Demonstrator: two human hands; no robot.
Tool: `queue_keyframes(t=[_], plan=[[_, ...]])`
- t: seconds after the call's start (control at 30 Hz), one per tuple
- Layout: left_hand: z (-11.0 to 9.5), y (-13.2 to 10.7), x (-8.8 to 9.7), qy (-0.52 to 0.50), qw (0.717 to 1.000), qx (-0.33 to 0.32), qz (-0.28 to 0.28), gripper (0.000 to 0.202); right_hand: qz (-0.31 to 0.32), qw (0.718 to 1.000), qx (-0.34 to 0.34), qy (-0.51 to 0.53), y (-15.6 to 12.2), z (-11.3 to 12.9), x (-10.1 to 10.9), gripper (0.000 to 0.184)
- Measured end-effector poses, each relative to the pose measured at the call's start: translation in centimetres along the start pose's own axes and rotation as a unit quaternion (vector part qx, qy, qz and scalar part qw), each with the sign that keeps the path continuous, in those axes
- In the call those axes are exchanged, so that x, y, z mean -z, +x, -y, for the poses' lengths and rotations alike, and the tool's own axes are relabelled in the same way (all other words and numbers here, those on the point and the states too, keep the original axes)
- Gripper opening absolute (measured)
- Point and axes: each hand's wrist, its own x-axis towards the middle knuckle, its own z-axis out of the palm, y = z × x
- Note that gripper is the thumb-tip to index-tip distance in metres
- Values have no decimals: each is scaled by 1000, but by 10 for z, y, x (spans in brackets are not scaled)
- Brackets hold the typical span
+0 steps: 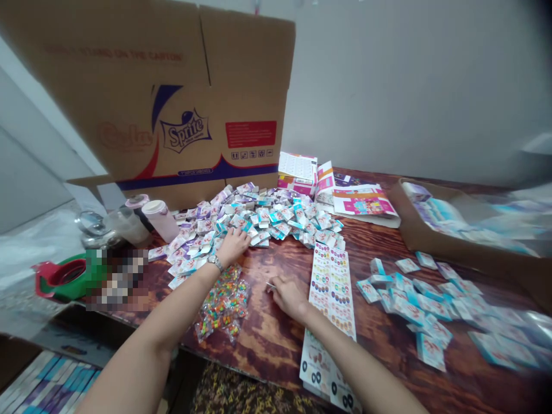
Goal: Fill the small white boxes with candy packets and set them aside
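My left hand (pixel 233 246), with a watch (pixel 214 263) on its wrist, reaches onto the near edge of a heap of small white, teal and purple candy boxes (pixel 284 214). Its fingers are partly spread over the boxes, and no box shows lifted in them. Below that wrist lie clear packets of colourful candies (pixel 224 302). My right hand (pixel 288 294) is closed in a pinch just right of the packets. A thin pale bit shows at its fingertips, too small to name. Under my right forearm lie printed sticker sheets (pixel 330 282).
A big cardboard carton (pixel 150 103) stands behind the heap. At left are a pink-white cup (pixel 160 219) and a green and red tape dispenser (pixel 73 276). More small boxes (pixel 414 302) lie at right, near an open carton (pixel 452 244). Flattened printed packaging (pixel 366 204) lies at the back.
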Motion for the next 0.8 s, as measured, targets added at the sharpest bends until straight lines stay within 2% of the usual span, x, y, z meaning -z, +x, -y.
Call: queue_keyframes(t=[0.07,0.17,0.27,0.33,0.37,0.47,0.63,0.7,0.8], plan=[[-8,-5,5,-19,1000,-6,7,22,-38,996,5,83,-8,-4,12,14],[-26,-13,10,-66,997,-36,34,24,-78,971,8,228,-18,-11,37,14],[-44,-16,5,-186,971,-99,114,28,-60,933,-14,356,-25,-16,56,19],[-54,-16,-2,-242,950,-104,166,35,-33,906,-40,421,-30,-19,61,23],[-59,-16,-6,-247,948,-91,176,39,-24,895,-53,443,-32,-20,62,24],[-75,-25,-13,-205,967,-34,148,52,-32,882,-73,465,-39,-25,60,28],[-103,-56,-15,-89,990,36,100,70,-45,880,-68,469,-42,-36,57,29],[-110,-65,-17,-49,992,45,103,65,-44,878,-63,473,-40,-36,57,29],[-115,-68,-22,-61,992,40,103,40,-27,863,-77,498,-33,-30,56,32]])
